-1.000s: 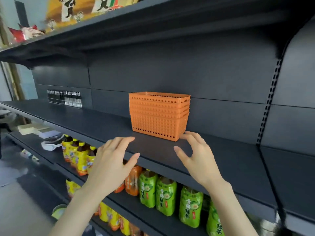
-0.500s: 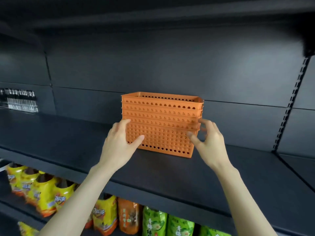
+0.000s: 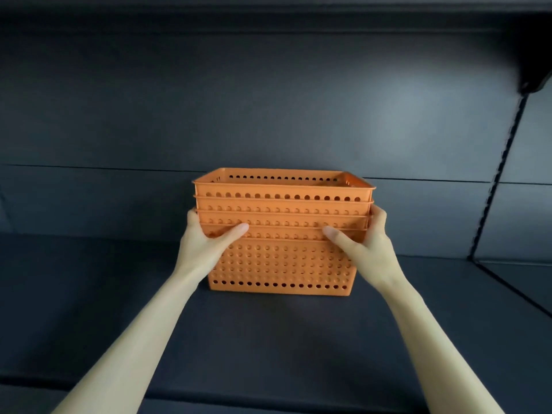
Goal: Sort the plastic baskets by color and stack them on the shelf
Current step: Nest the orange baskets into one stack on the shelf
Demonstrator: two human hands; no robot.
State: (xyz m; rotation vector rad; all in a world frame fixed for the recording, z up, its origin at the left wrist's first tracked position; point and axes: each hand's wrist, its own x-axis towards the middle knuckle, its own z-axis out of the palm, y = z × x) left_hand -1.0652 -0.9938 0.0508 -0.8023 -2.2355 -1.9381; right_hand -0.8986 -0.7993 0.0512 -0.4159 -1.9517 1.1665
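Observation:
A stack of several nested orange perforated plastic baskets [image 3: 282,258] stands on the dark shelf [image 3: 268,339], near its back wall. My left hand [image 3: 206,243] grips the stack's left end, thumb across the front under the lower rims. My right hand [image 3: 363,243] grips the right end the same way, thumb on the front. The fingers of both hands are hidden behind the basket sides. The stack's bottom edge sits on or just at the shelf surface.
The dark back panel [image 3: 268,115] rises right behind the baskets. A slotted upright [image 3: 501,180] and a diagonal shelf seam [image 3: 513,291] mark the neighbouring bay on the right. The shelf above [image 3: 298,7] overhangs at the top edge.
My view has moved closer and squared up to the stack. Both hands went from hovering below the shelf edge to clasping the two ends of the orange baskets.

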